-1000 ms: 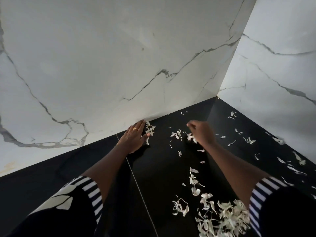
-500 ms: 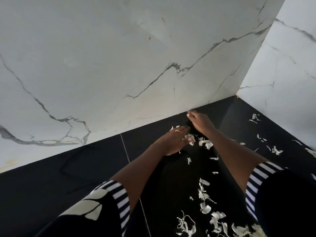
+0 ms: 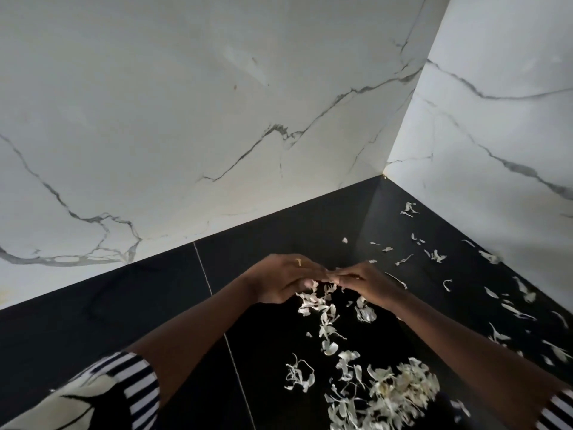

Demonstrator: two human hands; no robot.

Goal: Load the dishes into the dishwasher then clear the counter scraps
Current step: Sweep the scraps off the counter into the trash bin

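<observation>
From my feed I look down into a corner where a glossy black desk (image 3: 148,308) meets two walls of white marble (image 3: 186,119) with thin grey veins. A pale seam (image 3: 217,308) runs across the desk's dark slabs.

The left hand (image 3: 279,280) and the right hand (image 3: 364,283) meet tip to tip in the middle of the view, low over the desk. The left fingers (image 3: 313,271) lie side by side, pressed together and only gently curved, with the thumb tucked below; a small gold ring (image 3: 298,261) sits on one of them. The right fingers (image 3: 344,276) are likewise held close together and point toward the left hand. I see neither hand pinching anything. Whether the palms touch the stone I cannot tell.

The scraps (image 3: 325,315) are thin, papery, off-white peelings, curled and ragged. A loose trail of them starts just under the joined fingertips and runs toward me into a thick heap (image 3: 400,386) near the bottom edge, between the forearms. More flakes (image 3: 435,256) are strewn singly to the right, along the foot of the right-hand wall.

A black-and-white striped sleeve (image 3: 136,386) covers the left upper arm.
</observation>
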